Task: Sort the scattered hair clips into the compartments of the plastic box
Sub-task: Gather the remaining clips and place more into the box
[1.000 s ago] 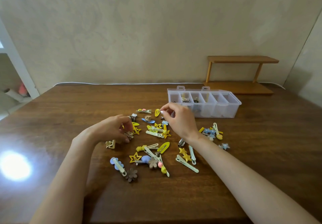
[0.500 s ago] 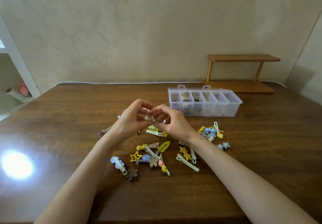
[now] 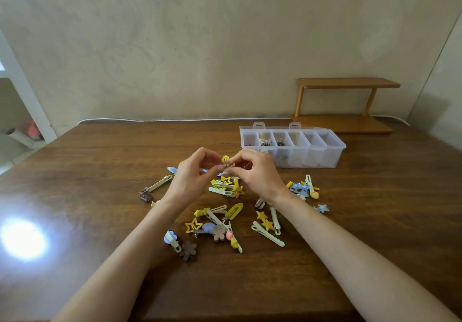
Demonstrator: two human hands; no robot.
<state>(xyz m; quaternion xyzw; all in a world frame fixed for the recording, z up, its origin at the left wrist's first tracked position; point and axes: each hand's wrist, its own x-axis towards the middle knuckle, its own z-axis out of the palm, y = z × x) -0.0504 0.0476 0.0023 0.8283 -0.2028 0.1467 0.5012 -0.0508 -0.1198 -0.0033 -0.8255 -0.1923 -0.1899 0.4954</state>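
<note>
Small brown hair clip (image 3: 228, 164) is pinched between the curled fingertips of left hand (image 3: 191, 175) and right hand (image 3: 256, 174), held above the wooden table (image 3: 100, 171); scattered hair clips (image 3: 233, 211) are spread beneath and around; clear plastic box (image 3: 313, 157) is set behind-right, its leftmost compartments partly filled.

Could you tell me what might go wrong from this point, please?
The small brown clip, pinched between the left hand and right hand, could slip and fall among the loose clips. The right forearm hangs over them and might scatter some when reaching for the plastic box.
</note>
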